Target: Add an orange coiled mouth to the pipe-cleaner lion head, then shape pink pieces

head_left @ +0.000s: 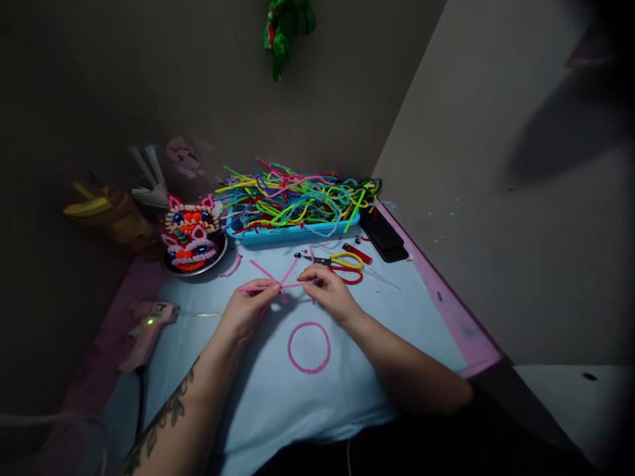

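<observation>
Several pink pipe cleaners (289, 272) cross at one point and fan out like spokes. My left hand (251, 305) pinches them close to the crossing. One spoke runs to the right into the closed fingertips of my right hand (328, 291). Below both hands, a pink pipe cleaner ring (308, 348) lies flat on the light blue cloth (357, 390). Just beyond my right hand are scissors (346, 266) with one yellow and one red handle loop. Another pink strand (312, 254) shows behind my right fingers, and they partly hide it.
A blue tray (297, 233) heaped with colourful pipe cleaners stands at the back. Left of it, a metal bowl (196, 270) holds two fuzzy animal-faced figures (191, 231). A pink glue gun (149, 334) with a lit green light lies left. A black phone-like object (384, 235) and red lighter-like piece (357, 253) lie right.
</observation>
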{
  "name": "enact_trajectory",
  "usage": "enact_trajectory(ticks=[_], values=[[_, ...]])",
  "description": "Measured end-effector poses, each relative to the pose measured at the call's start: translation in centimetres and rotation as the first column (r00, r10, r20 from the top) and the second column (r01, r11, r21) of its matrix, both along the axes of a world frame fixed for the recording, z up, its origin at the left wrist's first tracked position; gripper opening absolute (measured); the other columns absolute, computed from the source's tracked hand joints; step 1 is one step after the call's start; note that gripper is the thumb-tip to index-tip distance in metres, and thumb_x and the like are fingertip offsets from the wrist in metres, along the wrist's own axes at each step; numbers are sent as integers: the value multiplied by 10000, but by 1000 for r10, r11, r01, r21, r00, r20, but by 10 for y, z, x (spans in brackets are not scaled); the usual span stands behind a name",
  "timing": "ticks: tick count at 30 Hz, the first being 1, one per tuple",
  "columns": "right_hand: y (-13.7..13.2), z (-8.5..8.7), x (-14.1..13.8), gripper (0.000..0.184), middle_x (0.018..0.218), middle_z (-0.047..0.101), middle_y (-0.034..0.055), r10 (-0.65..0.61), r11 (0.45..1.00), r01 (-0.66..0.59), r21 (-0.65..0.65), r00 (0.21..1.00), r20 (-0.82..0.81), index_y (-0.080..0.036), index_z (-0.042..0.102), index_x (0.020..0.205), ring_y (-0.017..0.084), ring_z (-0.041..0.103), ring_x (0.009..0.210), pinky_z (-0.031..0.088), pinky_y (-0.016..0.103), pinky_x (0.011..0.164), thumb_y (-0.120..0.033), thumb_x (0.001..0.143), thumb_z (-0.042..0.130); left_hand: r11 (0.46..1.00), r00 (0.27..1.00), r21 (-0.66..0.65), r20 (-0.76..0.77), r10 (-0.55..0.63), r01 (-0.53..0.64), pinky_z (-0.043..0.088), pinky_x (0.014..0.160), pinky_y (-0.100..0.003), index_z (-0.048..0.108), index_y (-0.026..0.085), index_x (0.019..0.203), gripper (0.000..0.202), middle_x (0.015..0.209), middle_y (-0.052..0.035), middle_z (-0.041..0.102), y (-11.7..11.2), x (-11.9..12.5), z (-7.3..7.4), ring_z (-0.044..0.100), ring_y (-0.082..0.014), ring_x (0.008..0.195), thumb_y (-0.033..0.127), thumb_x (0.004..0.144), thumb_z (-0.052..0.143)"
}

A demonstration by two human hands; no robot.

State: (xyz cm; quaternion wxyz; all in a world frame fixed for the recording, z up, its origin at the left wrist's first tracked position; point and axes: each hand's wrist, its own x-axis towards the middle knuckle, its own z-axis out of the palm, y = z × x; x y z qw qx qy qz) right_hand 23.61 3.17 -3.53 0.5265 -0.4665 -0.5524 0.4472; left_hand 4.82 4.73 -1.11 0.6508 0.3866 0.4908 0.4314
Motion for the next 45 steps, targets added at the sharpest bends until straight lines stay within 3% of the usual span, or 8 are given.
enact_trajectory(ticks=[5,13,19,23,27,34,38,45], values=[[-5,5,-4,108,919,609,46,-24,992,-5,127,975,221,-230,725,885,205,577,920,435,346,834,-240,780,700,996,994,75,-109,-29,37,410,565,-260,736,144,678,305,605,-47,693,-2,2,2,575,-143,562,352,525,899],[-4,8,-7,71,729,622,16,26,996,-48,76,963,269,-216,710,718,174,576,771,429,305,734,-207,784,687,988,981,66,-145,-129,140,383,516,-252,733,138,671,317,595,-62,692,-3,2,6,557,-141,527,356,512,899],[-3,5,-6,143,704,624,2,194,970,-193,-150,981,-6,-174,695,711,136,561,671,422,260,628,-309,738,736,971,963,57,-155,-221,232,346,497,-252,731,138,610,238,568,-45,652,-3,1,9,514,-133,520,325,550,864],[-1,-2,-7,315,684,640,0,303,878,-408,-252,879,-368,-158,693,751,121,560,622,435,260,624,-426,654,827,967,966,-18,-49,-254,254,296,476,-240,703,139,554,249,514,-12,594,-4,2,8,432,-104,491,332,535,859],[1,-4,-6,377,704,627,-3,268,872,-432,-232,816,-512,-163,687,703,107,519,625,399,243,611,-451,566,888,974,977,-97,83,-198,205,273,453,-229,625,147,484,298,452,22,505,-3,0,6,381,-85,462,336,527,852],[4,-2,-5,366,698,571,-3,296,890,-439,-126,765,-573,-180,667,608,126,497,679,377,266,658,-454,551,902,949,964,-238,212,-158,208,333,446,-226,633,142,530,277,488,16,536,3,-9,5,419,-83,453,314,537,850],[9,-3,2,329,711,574,6,264,928,-361,-91,811,-522,-192,676,605,132,492,686,374,263,647,-444,585,886,963,978,-229,182,-97,139,365,458,-207,646,132,537,268,512,6,565,7,-17,6,467,-87,485,302,537,853],[9,-3,5,434,942,671,45,199,945,-291,-150,874,-442,-216,728,963,167,574,863,427,267,745,-496,649,837,971,981,-189,154,-114,143,372,480,-209,644,132,544,281,528,3,569,5,-15,7,482,-98,512,320,543,853]])
